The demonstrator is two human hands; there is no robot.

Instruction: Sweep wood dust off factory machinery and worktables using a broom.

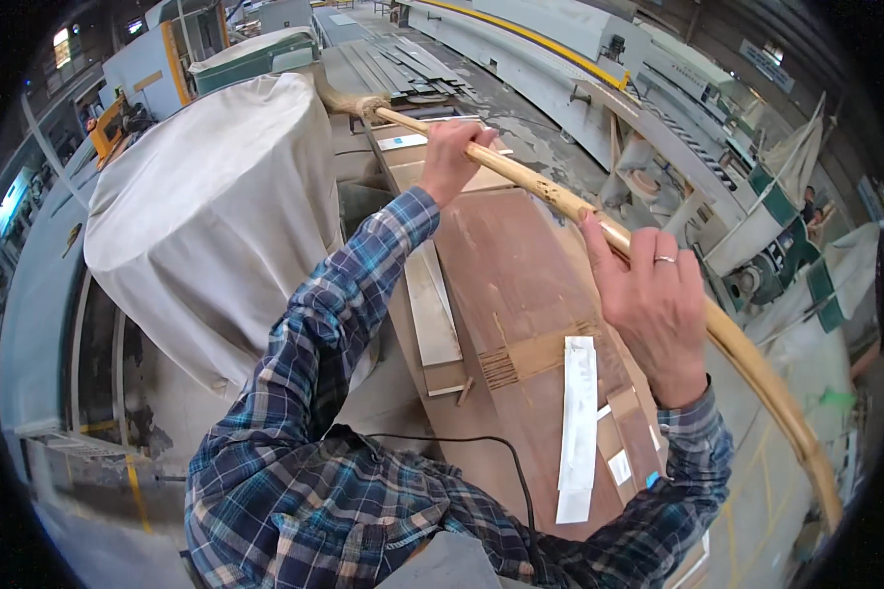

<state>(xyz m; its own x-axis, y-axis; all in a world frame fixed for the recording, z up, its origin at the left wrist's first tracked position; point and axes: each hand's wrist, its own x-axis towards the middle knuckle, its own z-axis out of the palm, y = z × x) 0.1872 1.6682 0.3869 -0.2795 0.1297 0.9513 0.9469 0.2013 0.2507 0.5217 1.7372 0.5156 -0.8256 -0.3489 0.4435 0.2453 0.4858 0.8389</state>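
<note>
A long broom with a yellow bamboo handle [550, 190] slants across in front of me. Its brown bristle head [342, 98] is at the far left end, partly hidden by the white cloth cover. My left hand [449, 160] is closed around the handle near the head. Farther down the pole, my right hand [651, 299] grips it with the thumb on top, a ring on one finger. Beyond the right hand, the handle runs down to the lower right. Below it lies a stack of brown boards [501, 255].
A bulky object under a white cloth [216, 177] stands at left. A white strip [578, 432] lies on the boards. Long grey strips [403, 67] are piled at the back. A long machine [550, 59] stands at upper right. A black cable [506, 444] hangs before me.
</note>
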